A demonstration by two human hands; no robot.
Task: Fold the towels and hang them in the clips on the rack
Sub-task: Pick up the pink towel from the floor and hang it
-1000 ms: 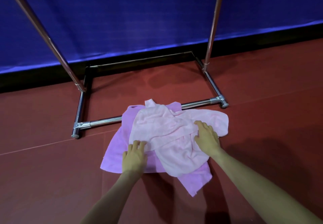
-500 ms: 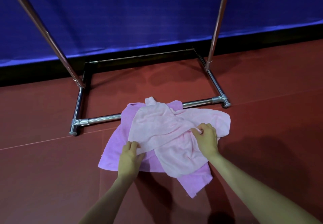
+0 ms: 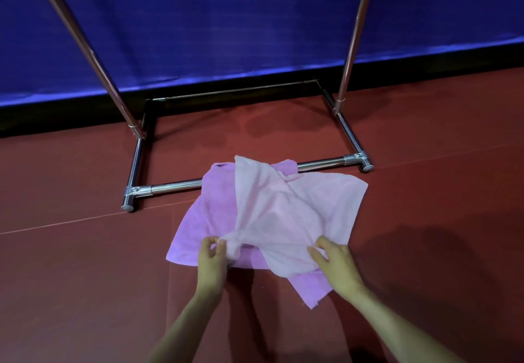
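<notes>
Towels, two, on the red floor at the rack's foot. Pink towel lies crumpled on top; purple towel sits flat beneath, showing at 9 o'clock and 5 o'clock of the pink. Both drape over the front bar of the rack, which stands at 12 o'clock of the pile. No clips in view.

Step in hand, as we judge it: separating the pink towel and finding its corners for folding.
- We lift by true corners, not by a bunched mid-edge; the left pinch looks bunched, so we would slide along the hem until a corner comes.
- We raise the pink clear so the purple does not drag with it.
- We pull the two grips apart until the near edge runs straight, then fold.

Left hand: at 7 o'clock of the pile, thumb and fingers pinching a gathered tuft of pink towel, wrist straight, forearm coming from 6 o'clock.

Right hand: at 5 o'clock of the pile, back of hand up, fingers curled onto the pink towel's near edge and gripping it; thumb mostly hidden under cloth.
</notes>
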